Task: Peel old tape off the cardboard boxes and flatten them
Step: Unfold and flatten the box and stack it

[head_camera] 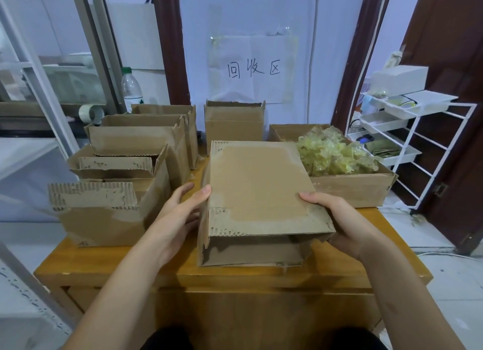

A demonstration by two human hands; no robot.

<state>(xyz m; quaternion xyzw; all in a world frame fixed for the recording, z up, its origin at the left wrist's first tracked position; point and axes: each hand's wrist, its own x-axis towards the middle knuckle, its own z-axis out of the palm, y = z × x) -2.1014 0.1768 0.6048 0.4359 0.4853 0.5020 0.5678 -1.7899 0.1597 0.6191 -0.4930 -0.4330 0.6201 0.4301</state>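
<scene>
At right of centre a shallow cardboard tray (358, 190) holds a heap of crumpled yellowish tape (332, 153). In the left half of the frame stand several open-topped boxes (136, 145), their flaps up and edges torn down to the corrugation; what is inside them cannot be seen. Another open box (234, 124) stands at upper centre, under a paper sign (253, 68) on the wall.

The held box (257, 190) is at the centre of the frame, over the wooden table (235, 274), partly collapsed, its broad face turned up and its open end toward the camera. The face is darker in the middle, with a pale border and ragged corners where the paper skin is gone.

The left hand (180, 213) grips the box's left edge, thumb on top and fingers (184, 190) behind the side. The right hand (339, 219) holds the lower right corner, thumb on top; its other fingers are hidden beneath.

A white wire rack (418, 140) at right is cut off by the frame edge.
</scene>
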